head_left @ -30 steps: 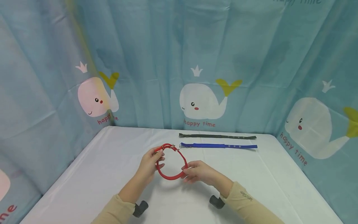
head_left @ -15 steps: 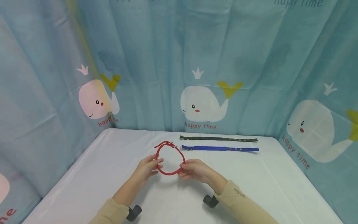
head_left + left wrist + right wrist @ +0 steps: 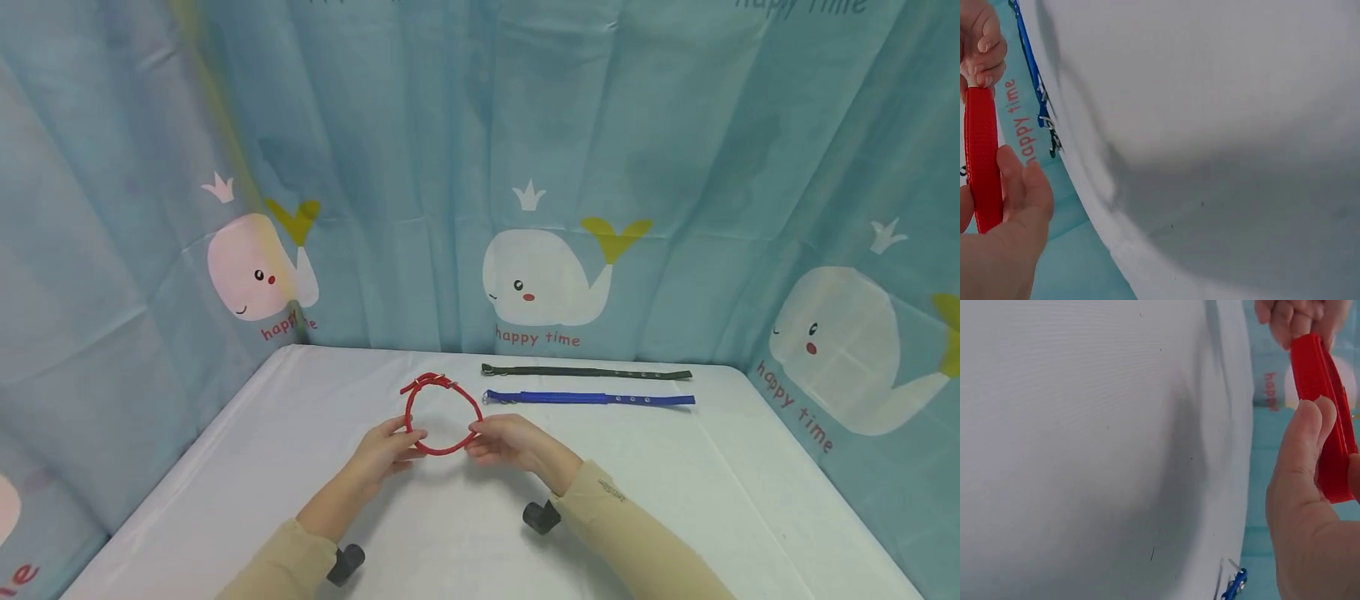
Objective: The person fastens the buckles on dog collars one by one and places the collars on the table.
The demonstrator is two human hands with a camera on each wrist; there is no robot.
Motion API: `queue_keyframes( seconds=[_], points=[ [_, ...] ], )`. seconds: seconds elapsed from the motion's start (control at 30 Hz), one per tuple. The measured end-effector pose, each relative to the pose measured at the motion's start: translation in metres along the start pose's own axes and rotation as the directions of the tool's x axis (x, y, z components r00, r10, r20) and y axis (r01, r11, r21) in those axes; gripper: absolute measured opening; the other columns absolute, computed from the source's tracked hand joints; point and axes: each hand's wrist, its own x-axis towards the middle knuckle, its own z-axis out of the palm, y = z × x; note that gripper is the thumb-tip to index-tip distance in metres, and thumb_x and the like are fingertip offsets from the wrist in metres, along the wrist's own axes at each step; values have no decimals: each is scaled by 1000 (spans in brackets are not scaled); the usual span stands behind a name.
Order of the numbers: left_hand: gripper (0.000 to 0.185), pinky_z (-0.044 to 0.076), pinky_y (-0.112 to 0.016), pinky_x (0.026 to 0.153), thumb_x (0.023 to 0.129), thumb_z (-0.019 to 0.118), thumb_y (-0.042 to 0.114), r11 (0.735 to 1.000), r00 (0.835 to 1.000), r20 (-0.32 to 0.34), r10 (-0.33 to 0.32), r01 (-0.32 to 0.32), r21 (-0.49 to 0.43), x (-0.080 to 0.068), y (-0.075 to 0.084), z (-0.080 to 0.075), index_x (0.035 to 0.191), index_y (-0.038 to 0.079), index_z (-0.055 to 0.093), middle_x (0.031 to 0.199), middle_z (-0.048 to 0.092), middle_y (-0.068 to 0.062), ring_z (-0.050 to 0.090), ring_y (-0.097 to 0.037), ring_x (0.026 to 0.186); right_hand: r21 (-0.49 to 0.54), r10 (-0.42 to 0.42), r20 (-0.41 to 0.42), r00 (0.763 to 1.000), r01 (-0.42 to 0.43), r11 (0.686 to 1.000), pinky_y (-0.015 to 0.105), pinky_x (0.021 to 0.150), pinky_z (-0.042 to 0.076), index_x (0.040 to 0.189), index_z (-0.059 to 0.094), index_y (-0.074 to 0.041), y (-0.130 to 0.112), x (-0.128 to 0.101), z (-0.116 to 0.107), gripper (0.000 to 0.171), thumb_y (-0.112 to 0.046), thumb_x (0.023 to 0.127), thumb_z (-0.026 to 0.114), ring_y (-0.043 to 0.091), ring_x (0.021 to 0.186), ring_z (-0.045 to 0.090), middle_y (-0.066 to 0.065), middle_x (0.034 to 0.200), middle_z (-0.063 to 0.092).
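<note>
Head view: red collar (image 3: 441, 414) buckled into loop, apparently webbing, pinched by left hand (image 3: 386, 450), right hand (image 3: 507, 441).

Red collar (image 3: 441, 414), looped, upright

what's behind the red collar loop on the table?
Behind the looped red nylon collar, held by the left hand and right hand, a flat blue strap collar lies on the white table, a dark green strap collar beyond. Nothing there looks covered.
</note>
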Motion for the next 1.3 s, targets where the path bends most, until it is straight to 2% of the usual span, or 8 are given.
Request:
queue_keyframes(
  seconds=[0.27,0.43,0.7,0.87,1.03,1.13,1.3],
  points=[
    [60,52,-38,90,97,59,14,997,999,10,-41,42,-61,24,-3,-7,146,-7,31,125,59,-26,68,-26,99,105,53,-139,989,-38,994,29,70,56,128,54,6,-5,22,11,38,-15,97,59,16,70,62,11,87,66],
    [61,51,-38,91,98,57,13,991,996,-7,-84,83,-108,40,-3,-10,148,-7,28,127,58,-27,68,-27,99,187,85,-223,971,-43,981,28,67,55,124,56,1,-8,32,20,32,-17,98,58,15,70,60,11,85,61],
    [58,51,-37,90,99,56,12,977,988,-15,-152,148,-155,62,-1,-12,148,-5,29,123,60,-24,68,-27,96,282,124,-274,954,-44,959,31,71,54,121,54,-1,-8,46,26,28,-19,99,56,18,70,58,12,87,59],
    [58,52,-34,89,100,55,12,967,981,-25,-190,183,-176,74,0,-16,149,-3,29,127,57,-25,69,-23,90,307,147,-284,948,-55,950,33,77,55,124,52,-3,-10,56,26,31,-20,99,58,18,72,59,11,88,60],
    [58,49,-37,93,100,53,12,966,979,-33,-202,194,-169,83,1,-15,150,-3,27,130,55,-25,67,-27,97,347,158,-300,941,-46,937,35,81,54,126,52,-3,-10,65,27,33,-19,99,57,18,72,58,11,88,59],
    [58,49,-36,93,100,54,13,967,977,-38,-209,201,-158,88,1,-14,149,-3,28,127,57,-24,66,-29,100,335,149,-325,934,-34,942,33,78,53,125,54,-1,-10,69,29,31,-18,99,56,18,71,57,10,86,59],
    [58,50,-37,93,99,55,12,966,975,-53,-215,204,-156,94,1,-12,149,-3,29,124,59,-24,65,-30,103,263,129,-361,924,-32,964,26,67,53,120,56,2,-8,74,31,28,-16,99,56,14,69,57,7,83,60]
  ],
)
